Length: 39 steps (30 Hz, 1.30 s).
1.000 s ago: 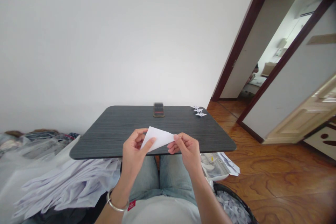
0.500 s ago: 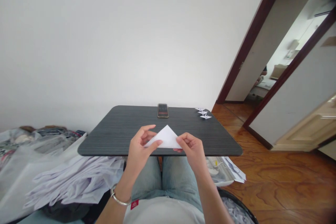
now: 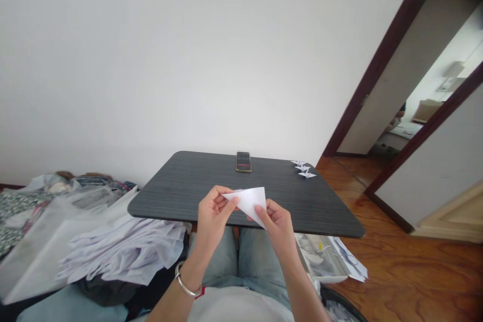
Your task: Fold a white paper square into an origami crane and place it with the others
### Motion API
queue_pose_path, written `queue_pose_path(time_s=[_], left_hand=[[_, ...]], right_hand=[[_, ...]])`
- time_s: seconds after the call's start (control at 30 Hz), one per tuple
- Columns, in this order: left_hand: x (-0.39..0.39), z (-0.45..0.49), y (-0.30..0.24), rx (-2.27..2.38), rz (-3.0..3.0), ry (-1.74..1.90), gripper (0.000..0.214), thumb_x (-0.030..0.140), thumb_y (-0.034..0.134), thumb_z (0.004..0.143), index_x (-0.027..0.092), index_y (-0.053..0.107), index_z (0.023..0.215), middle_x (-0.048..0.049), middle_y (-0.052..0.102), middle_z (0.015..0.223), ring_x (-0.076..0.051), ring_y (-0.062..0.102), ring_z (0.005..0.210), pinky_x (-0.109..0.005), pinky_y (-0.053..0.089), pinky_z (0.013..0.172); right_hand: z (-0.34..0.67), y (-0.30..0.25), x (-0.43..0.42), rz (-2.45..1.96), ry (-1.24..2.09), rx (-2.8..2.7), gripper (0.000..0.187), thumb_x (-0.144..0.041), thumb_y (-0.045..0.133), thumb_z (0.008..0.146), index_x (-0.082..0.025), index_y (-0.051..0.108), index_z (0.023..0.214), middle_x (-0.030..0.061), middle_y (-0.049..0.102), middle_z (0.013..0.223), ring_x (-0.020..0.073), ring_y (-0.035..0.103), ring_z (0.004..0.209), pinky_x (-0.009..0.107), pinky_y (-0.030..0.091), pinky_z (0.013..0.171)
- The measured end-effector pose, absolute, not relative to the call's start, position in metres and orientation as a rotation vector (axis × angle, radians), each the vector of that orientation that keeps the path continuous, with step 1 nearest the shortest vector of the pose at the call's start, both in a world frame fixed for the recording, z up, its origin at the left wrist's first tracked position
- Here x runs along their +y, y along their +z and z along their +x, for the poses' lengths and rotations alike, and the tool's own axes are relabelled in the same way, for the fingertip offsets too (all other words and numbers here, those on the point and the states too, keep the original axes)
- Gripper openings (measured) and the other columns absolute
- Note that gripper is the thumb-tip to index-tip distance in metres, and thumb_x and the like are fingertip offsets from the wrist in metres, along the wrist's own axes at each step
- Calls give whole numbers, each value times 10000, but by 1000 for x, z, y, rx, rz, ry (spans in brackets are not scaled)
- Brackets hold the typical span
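Between both hands is a piece of white paper point(image 3: 251, 200) folded into a triangle, held above the near edge of the dark table point(image 3: 181, 186). My left hand point(image 3: 216, 211) pinches its left corner between thumb and fingers. On the right side of the paper, my right hand point(image 3: 276, 219) grips with the thumb on the front face and the fingers behind, partly hidden. Three folded paper cranes point(image 3: 305, 170) stand in a row at the table's far right corner.
A phone point(image 3: 243, 162) lies at the table's far edge by the wall. White cloth-like sheets point(image 3: 128, 249) and clothes are heaped at the left. Below the table at right sit a white tray point(image 3: 324, 261) with items and a dark bin point(image 3: 339, 307). A doorway point(image 3: 381, 75) opens at right.
The paper triangle has been turned clockwise, its peak now pointing to the upper right. My left hand has closed its raised index finger onto the paper. The camera view has shifted slightly left.
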<state>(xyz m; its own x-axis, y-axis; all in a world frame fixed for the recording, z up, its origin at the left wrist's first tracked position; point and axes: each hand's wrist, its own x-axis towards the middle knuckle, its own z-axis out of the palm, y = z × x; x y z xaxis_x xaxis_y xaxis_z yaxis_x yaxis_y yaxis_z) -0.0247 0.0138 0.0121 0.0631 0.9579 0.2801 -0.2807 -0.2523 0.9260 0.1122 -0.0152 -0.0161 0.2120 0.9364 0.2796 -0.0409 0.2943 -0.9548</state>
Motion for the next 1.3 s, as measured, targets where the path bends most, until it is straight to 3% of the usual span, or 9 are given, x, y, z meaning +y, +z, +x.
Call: queue_pose_path(time_s=[0.2, 0.37, 0.53, 0.67, 0.9, 1.1, 1.3], left_hand=[[13, -24, 11, 745, 1208, 1476, 234, 300, 648, 734, 182, 447, 748, -92, 711, 873, -199, 674, 831, -302, 553, 688], [13, -25, 11, 766, 1163, 1522, 241, 274, 651, 737, 189, 426, 758, -80, 726, 869, -186, 683, 815, -282, 547, 681], [13, -24, 11, 760, 1101, 1542, 262, 280, 657, 734, 184, 454, 868, -94, 731, 912, -187, 687, 821, -293, 548, 697], [12, -23, 11, 748, 1072, 1521, 211, 289, 645, 746, 171, 479, 797, -114, 718, 975, -195, 682, 860, -307, 540, 741], [11, -22, 10, 704, 1029, 1544, 212, 255, 663, 737, 170, 477, 789, -84, 733, 903, -175, 681, 840, -267, 534, 716], [12, -18, 6, 720, 1059, 1498, 365, 218, 726, 662, 182, 486, 934, -14, 718, 729, -146, 677, 680, -221, 521, 618], [14, -16, 3, 758, 1062, 1499, 285, 225, 729, 650, 158, 527, 840, 6, 692, 683, -114, 653, 621, -199, 531, 579]], right_hand=[[112, -18, -15, -1061, 859, -1097, 326, -480, 607, 769, -172, 584, 666, 3, 616, 554, 161, 566, 509, 278, 472, 553], [111, -21, -16, -1072, 802, -1073, 323, -472, 599, 776, -177, 578, 645, -15, 591, 542, 145, 544, 494, 253, 453, 524], [110, -21, -17, -1103, 724, -1118, 298, -432, 568, 808, -176, 593, 658, -3, 600, 598, 143, 531, 538, 255, 446, 553], [109, -20, -19, -1136, 672, -1142, 298, -412, 544, 830, -178, 583, 650, -13, 565, 570, 142, 524, 546, 259, 445, 585], [105, -22, -18, -1102, 731, -1066, 291, -440, 557, 816, -178, 571, 690, -21, 571, 543, 140, 539, 499, 255, 474, 531], [103, -22, -16, -1031, 819, -1017, 322, -475, 577, 790, -173, 568, 677, -20, 597, 538, 145, 575, 479, 249, 497, 483], [104, -23, -16, -1065, 816, -1031, 314, -460, 582, 793, -168, 579, 677, -14, 608, 534, 147, 584, 480, 246, 486, 493]])
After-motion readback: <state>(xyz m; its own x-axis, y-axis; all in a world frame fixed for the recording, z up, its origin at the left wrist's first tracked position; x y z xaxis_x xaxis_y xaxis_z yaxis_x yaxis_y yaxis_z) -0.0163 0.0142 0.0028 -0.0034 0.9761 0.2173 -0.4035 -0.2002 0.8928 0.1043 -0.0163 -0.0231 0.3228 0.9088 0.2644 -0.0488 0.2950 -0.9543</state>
